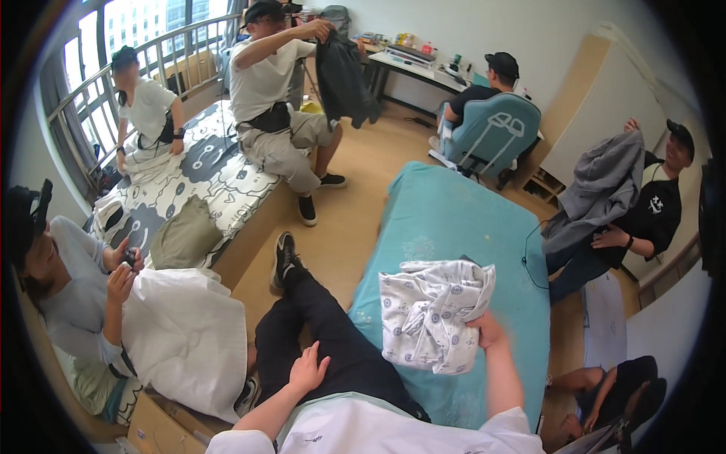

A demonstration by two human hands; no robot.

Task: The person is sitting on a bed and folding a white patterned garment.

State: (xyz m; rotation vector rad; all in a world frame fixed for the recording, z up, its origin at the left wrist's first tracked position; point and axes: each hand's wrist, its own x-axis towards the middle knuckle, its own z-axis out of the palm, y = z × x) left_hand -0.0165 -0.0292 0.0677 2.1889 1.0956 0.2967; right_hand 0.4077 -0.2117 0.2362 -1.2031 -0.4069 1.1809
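Observation:
A folded white garment [437,318] with a grey-blue printed pattern lies over the turquoise-covered bed [448,215], its collar side away from me. My right hand [490,331] grips the garment's right edge, thumb on top and the other fingers hidden beneath the cloth. Whether the garment rests fully on the bed or is slightly raised, I cannot tell. On my black trousers [334,323], over the thigh, lies my left hand [308,369], with nothing in it and its fingers apart.
Several people are around me. One holds up a dark garment [343,79], another a grey one [604,170]. At left, a seated person has white cloth [181,335] on the lap. A patterned bed [204,159] holds an olive pillow [187,232]. A cardboard box [164,428] stands lower left.

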